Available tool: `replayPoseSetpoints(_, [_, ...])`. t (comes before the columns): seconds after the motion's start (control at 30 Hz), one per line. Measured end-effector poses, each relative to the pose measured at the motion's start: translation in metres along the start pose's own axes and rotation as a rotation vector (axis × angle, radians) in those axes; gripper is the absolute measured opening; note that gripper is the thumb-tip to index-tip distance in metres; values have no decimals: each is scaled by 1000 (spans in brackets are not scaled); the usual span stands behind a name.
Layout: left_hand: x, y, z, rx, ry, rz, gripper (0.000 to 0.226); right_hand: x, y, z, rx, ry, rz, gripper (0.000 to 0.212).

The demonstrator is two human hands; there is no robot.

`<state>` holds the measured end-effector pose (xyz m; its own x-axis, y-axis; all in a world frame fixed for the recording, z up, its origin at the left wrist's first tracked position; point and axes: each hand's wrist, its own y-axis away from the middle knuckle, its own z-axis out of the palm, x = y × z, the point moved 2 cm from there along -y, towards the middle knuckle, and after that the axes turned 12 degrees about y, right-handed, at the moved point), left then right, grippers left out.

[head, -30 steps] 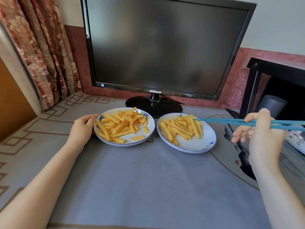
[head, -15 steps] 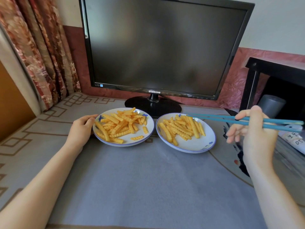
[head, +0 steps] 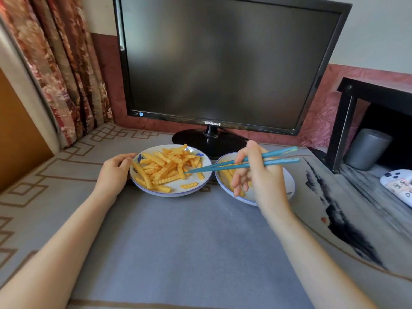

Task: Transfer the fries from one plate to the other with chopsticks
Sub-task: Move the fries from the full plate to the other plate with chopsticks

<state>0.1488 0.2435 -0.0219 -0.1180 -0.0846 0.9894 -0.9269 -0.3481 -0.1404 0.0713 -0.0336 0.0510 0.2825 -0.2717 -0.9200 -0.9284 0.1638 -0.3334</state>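
- Right hand (head: 260, 175) hangs over the right plate (head: 289, 181), thumb up and fingers curled, pinching the blue chopsticks (head: 207, 168); the lower fingers dangle loose
- The chopsticks run leftward from that hand, butt ends spread apart at the right, tips drawn nearly together over the right side of the left plate (head: 174, 188)
- The tips sit right at the fries (head: 165, 168) there; I cannot tell whether they have one pinched
- Left hand (head: 114, 172) is down on the table mat (head: 189, 241), fingers curled round the left rim of the left plate, gripping it
- The count: two hands, two chopsticks, two white plates with blue trim, side by side and almost touching
- Fries are heaped on the left plate, too many to count, with one lone fry (head: 189, 185) lying apart near its near edge
- A smaller share of fries (head: 226, 175) shows on the right plate, partly hidden behind the right hand
- One dark monitor (head: 223, 63) stands just behind the plates, and its lower bezel reads "SAMSUNG" (head: 212, 123)
- Far left hangs one flowered curtain (head: 62, 63)
- On the right is one black shelf (head: 379, 92) with a grey cylinder (head: 367, 148) under it
- A white object (head: 399, 186) at the right edge carries dark writing, too blurred to read
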Motion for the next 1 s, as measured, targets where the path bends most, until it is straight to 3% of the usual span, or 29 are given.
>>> replayPoseSetpoints(0.43, [1,0,0,4,4,-8,30,-6,5,26,-82,68,-56,41])
replayPoseSetpoints(0.8, [1,1,0,2,-6,2,31,-7,0,-6,70,59,16,45])
replayPoseSetpoints(1.0, [2,2,1,11,-6,11,31,-7,-1,1,24,27,-5,41])
